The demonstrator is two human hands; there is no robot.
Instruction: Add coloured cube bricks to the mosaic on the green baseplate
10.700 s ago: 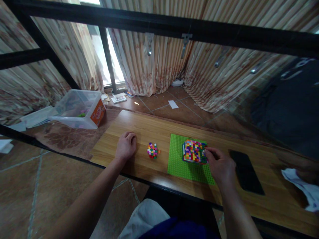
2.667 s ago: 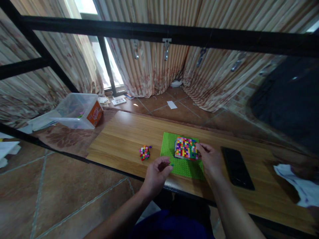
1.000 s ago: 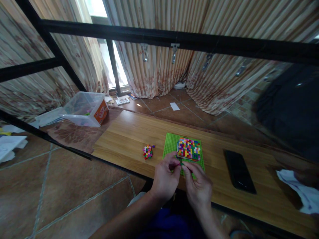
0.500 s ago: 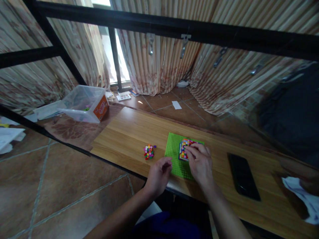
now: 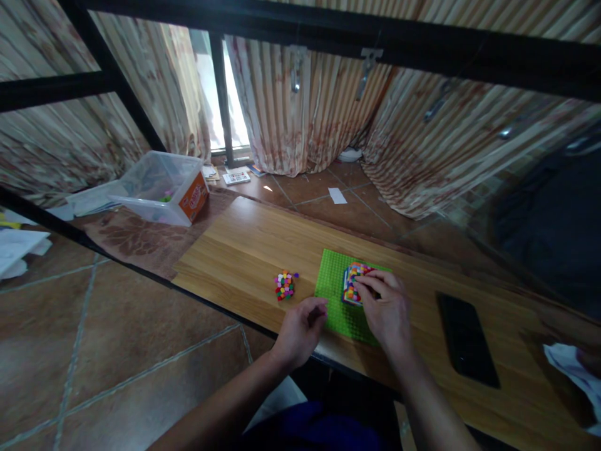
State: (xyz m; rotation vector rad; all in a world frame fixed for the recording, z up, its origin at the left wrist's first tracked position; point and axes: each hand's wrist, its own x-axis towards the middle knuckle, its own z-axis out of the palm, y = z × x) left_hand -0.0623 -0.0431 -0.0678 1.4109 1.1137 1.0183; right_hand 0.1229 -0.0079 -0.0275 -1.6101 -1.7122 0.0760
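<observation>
A green studded baseplate (image 5: 334, 270) lies on the wooden table. On it stands a low block build (image 5: 353, 273) topped with small studs of many colours. My right hand (image 5: 385, 308) reaches over the build, thumb and forefinger pinched at its top; whatever they grip is too small and covered to name. My left hand (image 5: 300, 331) hovers by the plate's near left edge, its fingers curled together with the tips touching. Any piece between those tips is hidden. Left of the plate sits a small pile of colourful tiny bricks (image 5: 284, 285), with one blue piece just beside it.
The wooden table (image 5: 244, 244) carries a black phone (image 5: 468, 338) to the right and a white crumpled cloth (image 5: 570, 369) at its right end. A clear plastic bin (image 5: 154, 200) stands on the floor at left. A black metal bar (image 5: 328, 28) crosses above.
The view has shifted slightly, so the table and its things appear a little farther right. Both hands keep nearly the same places relative to the plate, the right still pinching at the build's top.
</observation>
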